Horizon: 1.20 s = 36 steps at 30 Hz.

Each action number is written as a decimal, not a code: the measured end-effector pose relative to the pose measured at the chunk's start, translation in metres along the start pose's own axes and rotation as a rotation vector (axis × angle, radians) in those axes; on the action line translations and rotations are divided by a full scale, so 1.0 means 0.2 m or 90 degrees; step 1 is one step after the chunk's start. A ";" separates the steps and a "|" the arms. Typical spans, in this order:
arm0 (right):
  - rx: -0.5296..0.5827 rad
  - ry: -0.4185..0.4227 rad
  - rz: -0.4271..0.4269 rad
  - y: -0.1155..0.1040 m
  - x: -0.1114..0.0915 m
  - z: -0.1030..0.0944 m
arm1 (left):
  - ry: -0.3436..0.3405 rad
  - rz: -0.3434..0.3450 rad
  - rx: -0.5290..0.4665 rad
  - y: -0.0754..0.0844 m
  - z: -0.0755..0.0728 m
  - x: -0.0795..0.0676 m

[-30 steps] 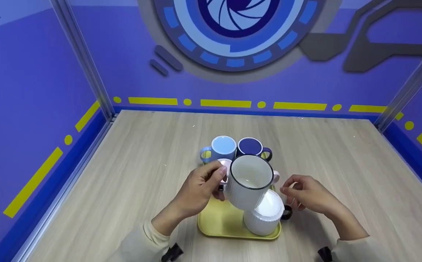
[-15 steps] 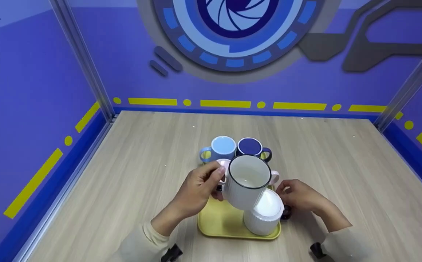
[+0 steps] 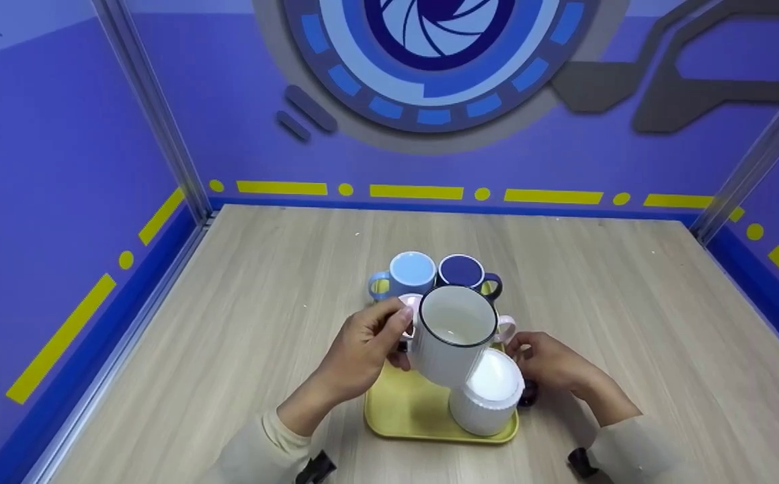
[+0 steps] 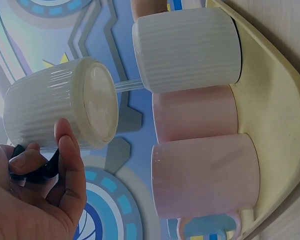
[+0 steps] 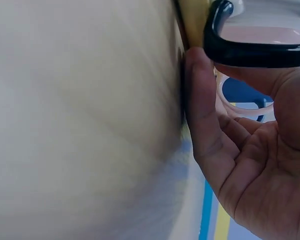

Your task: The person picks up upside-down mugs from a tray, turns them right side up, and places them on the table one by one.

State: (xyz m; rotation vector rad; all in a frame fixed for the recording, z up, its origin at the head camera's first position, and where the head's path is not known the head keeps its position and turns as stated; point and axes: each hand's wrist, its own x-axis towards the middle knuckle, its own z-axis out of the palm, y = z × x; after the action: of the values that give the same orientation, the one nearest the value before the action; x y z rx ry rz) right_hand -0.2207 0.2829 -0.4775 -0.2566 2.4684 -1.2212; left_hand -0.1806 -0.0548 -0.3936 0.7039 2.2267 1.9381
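My left hand [image 3: 362, 349] pinches the black handle [image 4: 40, 170] of a white ribbed mug [image 3: 453, 336]. This mug is upright in the air over the yellow tray [image 3: 402, 413], its black rim upward in the head view. Below it, at the tray's front right, another white ribbed mug [image 3: 483, 403] stands upside down, black rim on the tray. My right hand [image 3: 550, 366] is beside that lower mug, fingers loosely bent. Its fingertips reach the tray edge, close under the mug's black handle [image 5: 260, 55]; what they touch there I cannot tell.
A light blue mug [image 3: 413, 269] and a dark blue mug [image 3: 462, 270] stand at the tray's back. Two pink mugs, the nearer pink mug [image 4: 205, 175] among them, stand in the middle row. Patterned blue walls enclose the wooden table [image 3: 281, 269].
My right hand has moved left, from the air beside the tray to the lower mug's handle side. My left hand has shifted slightly left with the white mug still held.
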 end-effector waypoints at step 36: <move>0.034 -0.021 0.006 0.01 0.01 0.00 | 0.239 0.001 0.041 -0.20 -0.43 0.08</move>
State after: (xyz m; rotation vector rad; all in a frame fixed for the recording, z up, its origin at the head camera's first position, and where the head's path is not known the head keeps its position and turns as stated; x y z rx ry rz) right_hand -0.2217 0.2842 -0.4801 -0.2484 2.4023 -1.2670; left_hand -0.2374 -0.1290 -0.4126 0.3705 2.5042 2.1576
